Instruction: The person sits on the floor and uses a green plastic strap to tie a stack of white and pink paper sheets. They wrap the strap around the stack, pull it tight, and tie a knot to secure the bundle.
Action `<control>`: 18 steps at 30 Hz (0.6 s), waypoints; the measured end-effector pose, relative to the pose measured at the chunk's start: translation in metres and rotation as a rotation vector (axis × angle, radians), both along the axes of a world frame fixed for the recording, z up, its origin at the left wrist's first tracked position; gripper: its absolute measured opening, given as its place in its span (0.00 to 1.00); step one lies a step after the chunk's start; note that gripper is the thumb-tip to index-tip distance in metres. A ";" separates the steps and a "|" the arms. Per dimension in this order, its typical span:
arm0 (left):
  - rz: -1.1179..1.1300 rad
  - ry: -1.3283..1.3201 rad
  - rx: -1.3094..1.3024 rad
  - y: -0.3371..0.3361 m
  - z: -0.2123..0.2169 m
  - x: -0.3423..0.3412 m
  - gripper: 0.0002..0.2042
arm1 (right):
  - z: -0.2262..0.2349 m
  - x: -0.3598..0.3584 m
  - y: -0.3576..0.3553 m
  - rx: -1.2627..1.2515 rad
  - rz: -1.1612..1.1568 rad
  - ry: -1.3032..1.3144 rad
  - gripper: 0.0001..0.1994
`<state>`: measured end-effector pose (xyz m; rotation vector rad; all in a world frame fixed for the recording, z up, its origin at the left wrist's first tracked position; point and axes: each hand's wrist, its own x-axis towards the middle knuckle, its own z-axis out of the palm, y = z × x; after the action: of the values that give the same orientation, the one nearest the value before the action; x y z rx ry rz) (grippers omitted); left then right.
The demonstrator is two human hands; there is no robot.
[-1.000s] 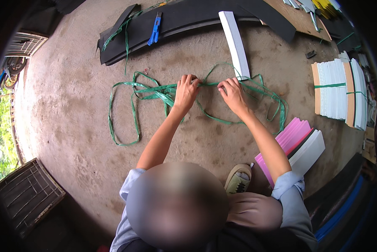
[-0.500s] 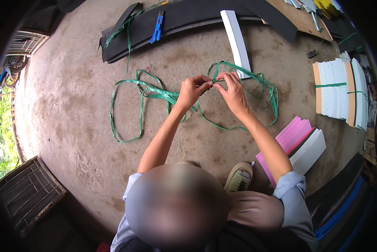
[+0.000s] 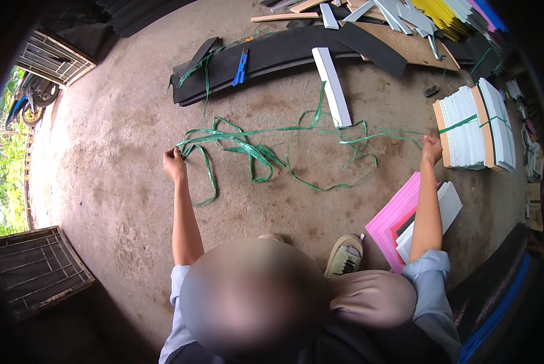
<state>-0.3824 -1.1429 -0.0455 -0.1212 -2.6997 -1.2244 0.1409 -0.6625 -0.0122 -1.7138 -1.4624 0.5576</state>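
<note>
Green plastic string (image 3: 245,147) lying in loose loops on concrete floor (image 3: 120,151), strands running to both hands, bunched thickest nearer left grip. Left hand (image 3: 174,164): fingers together, pinched on string. Right hand (image 3: 430,149): fingers clamped on strands, finer detail too small to tell. Ahead, between grips, white strip (image 3: 334,91); just beside right grip, tied stack of white sheets (image 3: 469,141); on its near side, pink sheets (image 3: 396,209). String likely light, limp, slippery, quick to knot; best taken as single strands between thumb and finger, outside bunched part.
</note>
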 end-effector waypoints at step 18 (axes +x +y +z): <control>-1.173 0.296 -0.331 0.154 0.017 0.146 0.20 | 0.001 -0.173 -0.144 0.156 1.133 -0.488 0.19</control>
<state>-0.2364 -0.9889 -0.0288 -1.9312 -2.4543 -0.7552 -0.0319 -0.8066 -0.0112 -0.7720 -2.7286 0.5658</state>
